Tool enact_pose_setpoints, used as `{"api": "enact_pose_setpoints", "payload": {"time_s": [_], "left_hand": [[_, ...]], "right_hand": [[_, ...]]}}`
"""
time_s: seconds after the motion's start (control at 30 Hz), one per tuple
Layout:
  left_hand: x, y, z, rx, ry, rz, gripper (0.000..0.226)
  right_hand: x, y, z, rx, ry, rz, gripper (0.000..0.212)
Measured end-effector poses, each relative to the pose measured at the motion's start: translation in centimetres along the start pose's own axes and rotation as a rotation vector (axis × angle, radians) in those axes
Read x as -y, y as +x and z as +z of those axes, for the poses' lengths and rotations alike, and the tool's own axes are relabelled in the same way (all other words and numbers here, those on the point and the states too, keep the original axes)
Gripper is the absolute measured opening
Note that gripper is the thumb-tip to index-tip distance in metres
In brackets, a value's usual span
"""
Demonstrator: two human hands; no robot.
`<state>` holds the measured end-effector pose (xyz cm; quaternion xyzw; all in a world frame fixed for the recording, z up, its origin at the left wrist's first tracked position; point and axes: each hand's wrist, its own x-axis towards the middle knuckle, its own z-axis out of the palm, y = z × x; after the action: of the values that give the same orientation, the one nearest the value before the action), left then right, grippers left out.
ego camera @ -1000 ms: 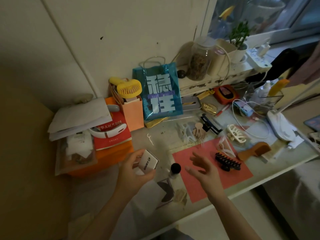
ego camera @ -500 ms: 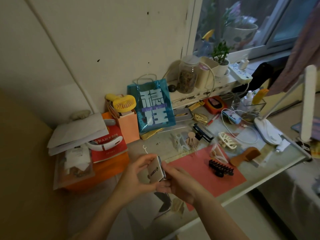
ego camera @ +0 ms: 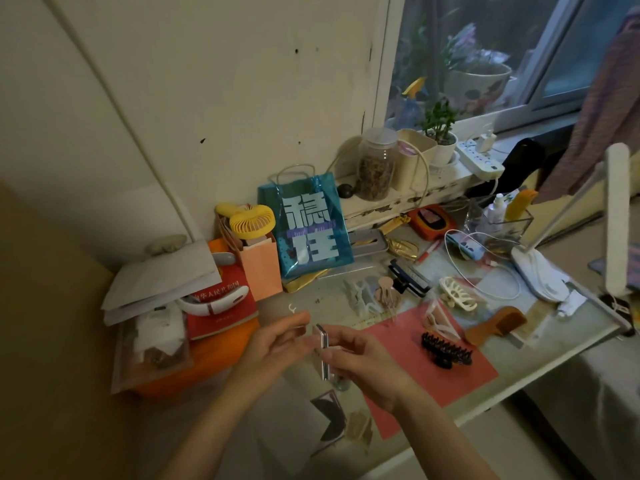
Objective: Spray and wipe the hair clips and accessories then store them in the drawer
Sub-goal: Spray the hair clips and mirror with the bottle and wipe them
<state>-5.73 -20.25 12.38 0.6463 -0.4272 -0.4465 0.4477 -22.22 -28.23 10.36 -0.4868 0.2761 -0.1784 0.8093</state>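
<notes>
Task barely started, I judge: my right hand (ego camera: 360, 358) pinches a small flat packet (ego camera: 322, 351), my left hand (ego camera: 277, 341) beside it with fingers relaxed, touching its edge. Black claw clip (ego camera: 446, 350), white clip (ego camera: 456, 293) and the other clips lie unwiped on the desk (ego camera: 571, 327); no drawer in view. Blue gift bag (ego camera: 306, 226): contents hidden. Jar (ego camera: 375, 169) holds dried bits.

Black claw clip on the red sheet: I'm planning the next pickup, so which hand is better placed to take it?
Probably the right hand: it is nearer the black claw clip, though it holds the small box now.
</notes>
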Motion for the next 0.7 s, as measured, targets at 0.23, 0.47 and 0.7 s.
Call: {"api": "enact_pose_setpoints", "payload": {"time_s": [0.23, 0.47, 0.7], "left_hand": [[-0.7, 0.4, 0.4, 0.036, 0.049, -0.016, 0.063], [-0.4, 0.4, 0.0, 0.033, 0.108, -0.027, 0.063], [-0.7, 0.0, -0.8, -0.02, 0.073, -0.041, 0.039]], "right_hand": [[0.1, 0.4, 0.1, 0.005, -0.108, -0.069, 0.049], [-0.1, 0.6, 0.1, -0.033, -0.17, -0.075, 0.05], [-0.1, 0.6, -0.6, -0.061, -0.097, -0.128, 0.052]]}}
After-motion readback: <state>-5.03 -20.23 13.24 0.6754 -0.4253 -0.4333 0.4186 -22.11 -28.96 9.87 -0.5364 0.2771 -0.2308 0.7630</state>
